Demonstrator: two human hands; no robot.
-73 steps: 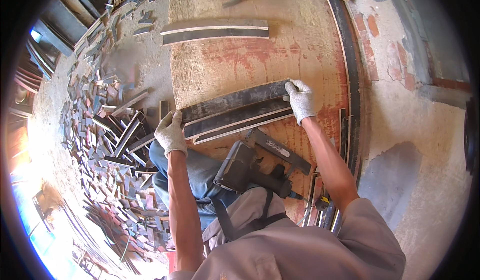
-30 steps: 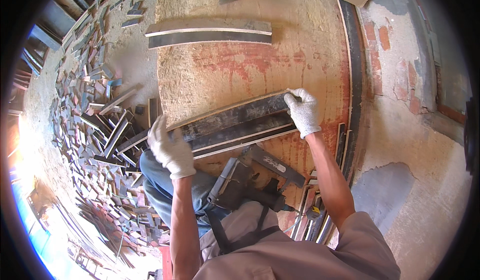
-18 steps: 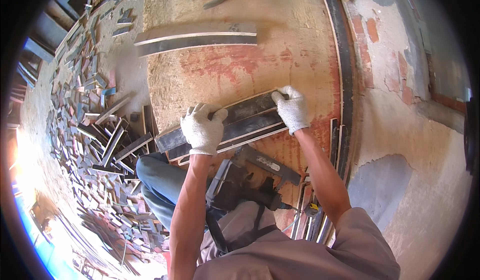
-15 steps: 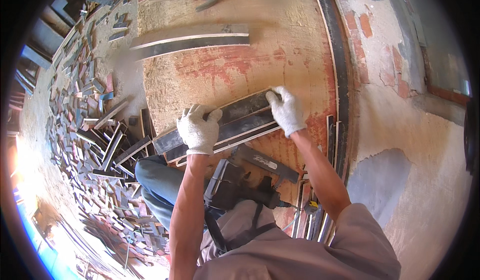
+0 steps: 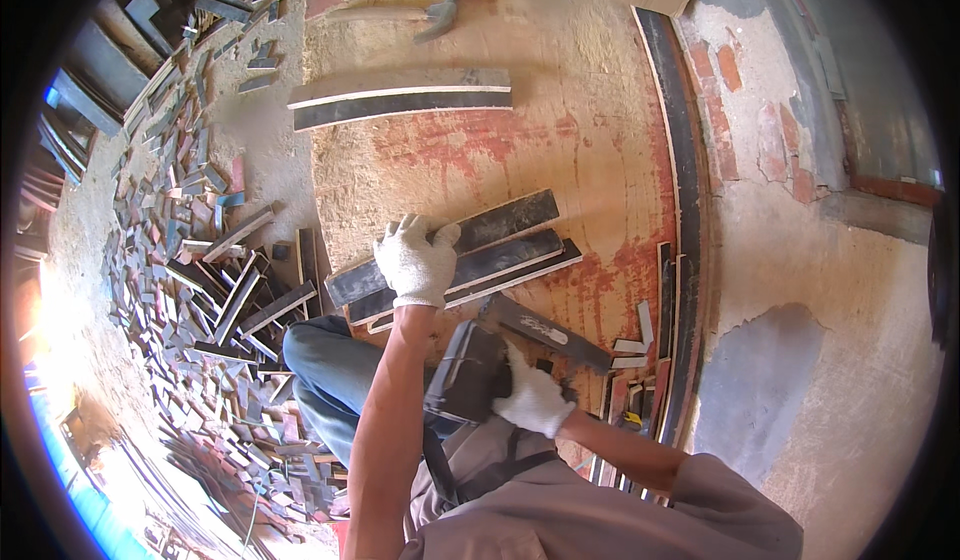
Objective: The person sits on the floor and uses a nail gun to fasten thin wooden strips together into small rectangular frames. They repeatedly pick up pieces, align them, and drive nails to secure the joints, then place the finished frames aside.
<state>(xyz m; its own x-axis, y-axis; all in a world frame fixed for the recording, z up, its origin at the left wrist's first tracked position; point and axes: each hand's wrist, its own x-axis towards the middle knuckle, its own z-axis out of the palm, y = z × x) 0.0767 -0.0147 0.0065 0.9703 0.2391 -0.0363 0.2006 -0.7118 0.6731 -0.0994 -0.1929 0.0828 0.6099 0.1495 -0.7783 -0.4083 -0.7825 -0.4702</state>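
Observation:
My left hand (image 5: 417,263), in a white knit glove, holds down a dark-faced wooden strip (image 5: 506,218), its fingers curled over the far edge. Close against it on the near side lies a second dark strip (image 5: 508,256), with a thinner strip (image 5: 545,264) showing beyond that. My right hand (image 5: 535,396), gloved too, is closed around the handle of a black nail gun (image 5: 468,368) beside my lap. The gun's long magazine (image 5: 548,333) points off to the right, and part of the handle is hidden by my fingers.
A hammer (image 5: 440,16) and a pair of strips (image 5: 400,102) lie farther up the stained board (image 5: 450,155). Offcuts (image 5: 190,250) are heaped on the left. A long dark strip (image 5: 684,160) runs along the right near the wall (image 5: 770,270). More small pieces (image 5: 632,345) lie near my right arm.
My right hand has left the strip's right end and come down to grip the nail gun, which has shifted slightly. My left hand has stayed on the strip.

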